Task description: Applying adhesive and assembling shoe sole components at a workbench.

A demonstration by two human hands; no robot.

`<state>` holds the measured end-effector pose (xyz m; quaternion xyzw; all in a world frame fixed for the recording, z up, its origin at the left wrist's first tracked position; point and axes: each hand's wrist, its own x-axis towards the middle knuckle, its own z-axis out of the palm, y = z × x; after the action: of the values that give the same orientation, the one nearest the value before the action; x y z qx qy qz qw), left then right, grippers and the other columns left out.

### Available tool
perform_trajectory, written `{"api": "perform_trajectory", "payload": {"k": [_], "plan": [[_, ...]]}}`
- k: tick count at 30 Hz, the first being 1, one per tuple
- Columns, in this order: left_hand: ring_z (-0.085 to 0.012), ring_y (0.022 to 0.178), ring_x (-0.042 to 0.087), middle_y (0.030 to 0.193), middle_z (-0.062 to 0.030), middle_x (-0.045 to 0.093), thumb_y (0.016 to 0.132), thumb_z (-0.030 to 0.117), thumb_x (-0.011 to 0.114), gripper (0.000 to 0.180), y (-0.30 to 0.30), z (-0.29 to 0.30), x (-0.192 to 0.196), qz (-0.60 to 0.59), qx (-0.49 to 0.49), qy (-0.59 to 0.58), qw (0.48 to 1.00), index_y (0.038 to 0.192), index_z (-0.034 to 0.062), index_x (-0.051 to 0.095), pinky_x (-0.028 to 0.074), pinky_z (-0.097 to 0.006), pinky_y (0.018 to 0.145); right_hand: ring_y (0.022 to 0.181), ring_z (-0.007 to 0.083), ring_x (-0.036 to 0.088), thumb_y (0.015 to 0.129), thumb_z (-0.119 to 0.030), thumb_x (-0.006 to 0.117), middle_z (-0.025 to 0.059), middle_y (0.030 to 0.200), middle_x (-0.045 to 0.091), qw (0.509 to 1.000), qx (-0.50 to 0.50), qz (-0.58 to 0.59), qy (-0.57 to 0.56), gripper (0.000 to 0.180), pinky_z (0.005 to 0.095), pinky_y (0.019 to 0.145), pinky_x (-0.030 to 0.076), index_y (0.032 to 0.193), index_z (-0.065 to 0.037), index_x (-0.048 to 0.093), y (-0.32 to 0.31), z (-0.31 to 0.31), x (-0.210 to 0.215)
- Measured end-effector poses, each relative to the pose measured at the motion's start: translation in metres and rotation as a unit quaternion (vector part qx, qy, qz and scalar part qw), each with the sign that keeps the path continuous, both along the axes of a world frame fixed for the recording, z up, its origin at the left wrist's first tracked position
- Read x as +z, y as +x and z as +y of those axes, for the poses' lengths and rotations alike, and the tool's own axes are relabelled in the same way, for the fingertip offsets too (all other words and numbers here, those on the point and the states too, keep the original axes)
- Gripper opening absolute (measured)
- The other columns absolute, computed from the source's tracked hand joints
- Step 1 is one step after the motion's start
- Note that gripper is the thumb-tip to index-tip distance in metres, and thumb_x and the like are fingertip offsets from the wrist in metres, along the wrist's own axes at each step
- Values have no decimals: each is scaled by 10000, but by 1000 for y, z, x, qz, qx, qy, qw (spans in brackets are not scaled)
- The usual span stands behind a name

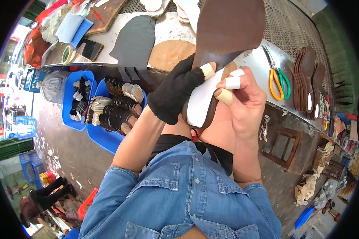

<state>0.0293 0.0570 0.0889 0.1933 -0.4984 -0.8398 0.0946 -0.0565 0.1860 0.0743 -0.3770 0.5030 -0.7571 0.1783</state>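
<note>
My left hand (173, 89), in a black glove that leaves the thumb tip bare, is closed around a brown leather shoe-upper piece (231, 24). The wide end of the leather rises above the hands, and its narrow end hangs over my lap. On the narrow end lies a long, rounded white lining piece (201, 103), with brown showing along its lower edge. My left thumb, wrapped in pale tape, presses on the top of the white piece. My right hand (243, 95), with taped thumb and fingers, pinches at the white piece's right edge; what lies between the fingertips is partly hidden.
A metal-topped bench (249, 61) spans the front, carrying a dark grey cut piece (137, 40), scissors with yellow and green handles (279, 81) and stacked brown pieces (303, 79). Blue bins (103, 137) of bundled pieces stand at left. A wooden stool (283, 147) is at right.
</note>
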Motion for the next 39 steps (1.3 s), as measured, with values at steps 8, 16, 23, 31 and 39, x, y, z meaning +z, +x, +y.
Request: {"api": "perform_trajectory", "payload": {"k": [8, 16, 23, 31, 39], "plan": [[-155, 822, 584, 949, -39, 593, 865, 371, 584, 437, -2, 15, -10, 78, 87, 186, 976, 1161, 60, 505, 495, -273, 660, 1240, 200, 343, 520, -224, 889, 86, 1282, 374, 986, 54, -149, -55, 1122, 301, 970, 349, 1398, -15, 222, 7, -4, -21], [-97, 797, 571, 895, -30, 595, 874, 367, 568, 341, 0, 9, -31, 140, -36, 209, 967, 1054, 77, 562, 458, -236, 692, 1011, 119, 517, 709, -139, 760, 37, 1076, 544, 922, 214, -324, 7, 659, 268, 898, 397, 1239, -45, 380, -1, -22, -10], [-78, 782, 557, 893, -15, 585, 892, 243, 553, 280, -6, 6, -11, 96, 158, 28, 982, 1093, 49, 552, 442, -229, 647, 821, 131, 545, 730, -96, 733, 39, 914, 542, 982, -82, -166, 30, 383, 266, 737, 442, 1022, -17, 499, 5, -20, 0], [-102, 722, 524, 849, -35, 555, 907, 212, 525, 276, -11, 12, -17, 116, 250, -128, 953, 1102, 23, 478, 435, -260, 618, 646, 247, 488, 624, -51, 724, 70, 728, 466, 885, -247, 357, 169, 227, 337, 563, 426, 759, -41, 542, 15, -25, 12], [-110, 774, 582, 917, -49, 595, 892, 195, 554, 258, -6, 12, -19, 100, 248, -56, 962, 1106, 53, 538, 466, -258, 641, 605, 145, 520, 696, -37, 688, 53, 689, 518, 963, -118, 228, 81, 111, 253, 533, 410, 777, -24, 613, 14, -21, 7]]}}
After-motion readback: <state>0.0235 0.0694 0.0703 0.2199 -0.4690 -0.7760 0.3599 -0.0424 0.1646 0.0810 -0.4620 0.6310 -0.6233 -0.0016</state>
